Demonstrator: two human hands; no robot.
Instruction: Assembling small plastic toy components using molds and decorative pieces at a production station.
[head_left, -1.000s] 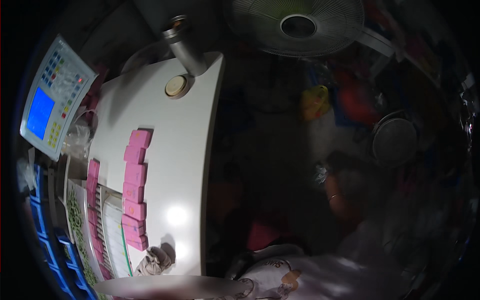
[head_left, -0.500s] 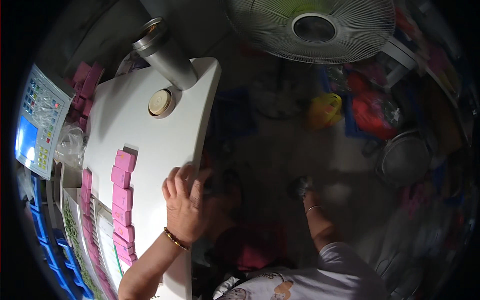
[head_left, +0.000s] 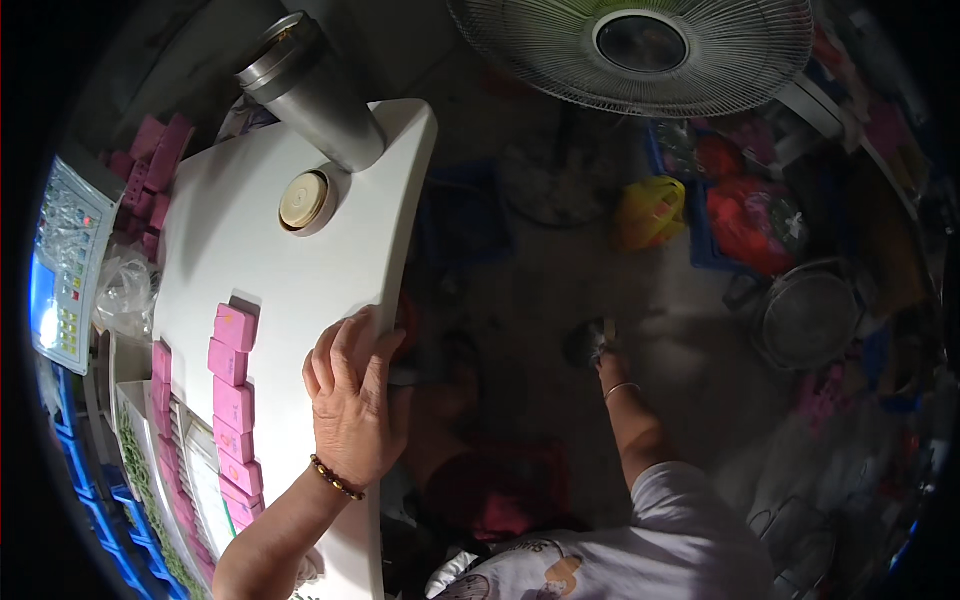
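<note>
My left hand (head_left: 350,405), with a beaded bracelet at its wrist, rests on the right edge of the white table (head_left: 250,265). Its fingers are loosely bent and apart, and nothing shows in them. My right arm reaches down to the right over the dark floor. At its end my right hand (head_left: 609,372) looks closed around a small pale piece (head_left: 609,332), too dim to name, beside a dark rounded shape (head_left: 583,345). A row of pink blocks (head_left: 233,402) lies left of my left hand. Farther up the table are a steel tumbler (head_left: 325,110) and a round lid (head_left: 303,201).
A standing fan (head_left: 640,45) looms at the top. Beyond my right hand lie a yellow bag (head_left: 652,212), a red bag (head_left: 745,225) and a blue crate (head_left: 465,215). A control panel (head_left: 70,265) and blue bins (head_left: 90,500) line the left side.
My view has shifted slightly, so the table things sit farther left. My left hand stays at the table edge. By my right hand, the pale piece now shows more clearly.
</note>
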